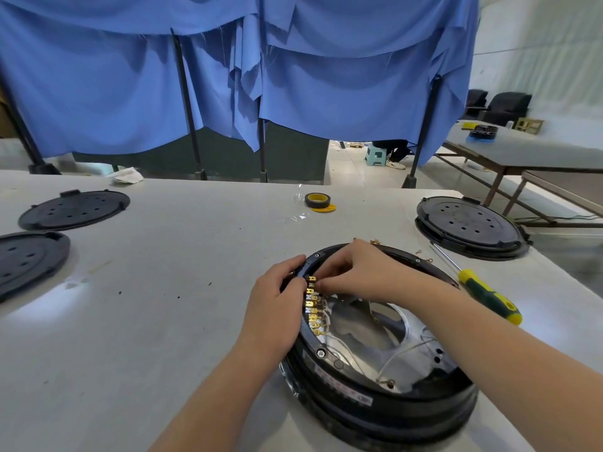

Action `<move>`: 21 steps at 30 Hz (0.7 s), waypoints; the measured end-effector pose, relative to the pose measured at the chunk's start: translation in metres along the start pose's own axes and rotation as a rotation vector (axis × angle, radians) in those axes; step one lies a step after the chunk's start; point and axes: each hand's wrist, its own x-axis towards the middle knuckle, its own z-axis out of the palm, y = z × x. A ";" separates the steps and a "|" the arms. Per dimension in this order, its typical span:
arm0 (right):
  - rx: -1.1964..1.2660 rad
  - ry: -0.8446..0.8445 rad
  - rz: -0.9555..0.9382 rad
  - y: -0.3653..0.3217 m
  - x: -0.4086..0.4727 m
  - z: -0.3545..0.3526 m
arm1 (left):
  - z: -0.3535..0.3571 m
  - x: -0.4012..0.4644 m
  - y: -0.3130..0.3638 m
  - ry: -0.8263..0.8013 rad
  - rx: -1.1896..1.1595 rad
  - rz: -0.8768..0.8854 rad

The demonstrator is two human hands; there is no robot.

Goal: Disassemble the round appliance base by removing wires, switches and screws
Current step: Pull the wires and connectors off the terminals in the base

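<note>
Brass terminals run in a row down the left inner rim of the round base at lower centre, right hand pinching the topmost one, left hand gripping the rim beside it.

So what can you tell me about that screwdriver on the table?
The screwdriver lies flat on the grey table, just right of the round black base, apart from it. It has a thin shiny metal shaft pointing away and a chunky green handle with yellow ends, which looks like plastic. No hand touches it.
</note>
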 end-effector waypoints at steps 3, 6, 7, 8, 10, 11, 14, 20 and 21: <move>0.018 0.010 -0.015 0.002 0.000 0.001 | 0.000 0.000 0.000 0.002 -0.007 -0.003; 0.017 0.012 -0.031 0.003 0.000 0.002 | 0.000 0.000 0.000 0.003 -0.019 -0.008; 0.016 0.013 -0.039 0.003 0.000 0.002 | 0.000 0.000 0.000 0.002 -0.022 -0.009; 0.013 0.015 -0.049 0.004 0.000 0.002 | 0.000 0.000 0.000 0.001 -0.027 -0.011; 0.000 0.017 -0.067 0.004 0.000 0.003 | 0.000 0.000 0.000 0.003 -0.037 -0.013; -0.003 0.020 -0.071 0.004 -0.001 0.004 | 0.000 0.000 0.000 0.004 -0.039 -0.014; -0.015 0.038 -0.079 0.006 0.001 0.003 | 0.001 0.000 0.000 0.012 -0.037 -0.013; -0.051 0.044 -0.075 0.006 0.002 0.003 | 0.001 -0.001 0.001 0.013 -0.026 -0.015; -0.056 0.045 -0.078 0.006 0.001 0.003 | 0.001 -0.001 0.001 0.014 -0.026 -0.015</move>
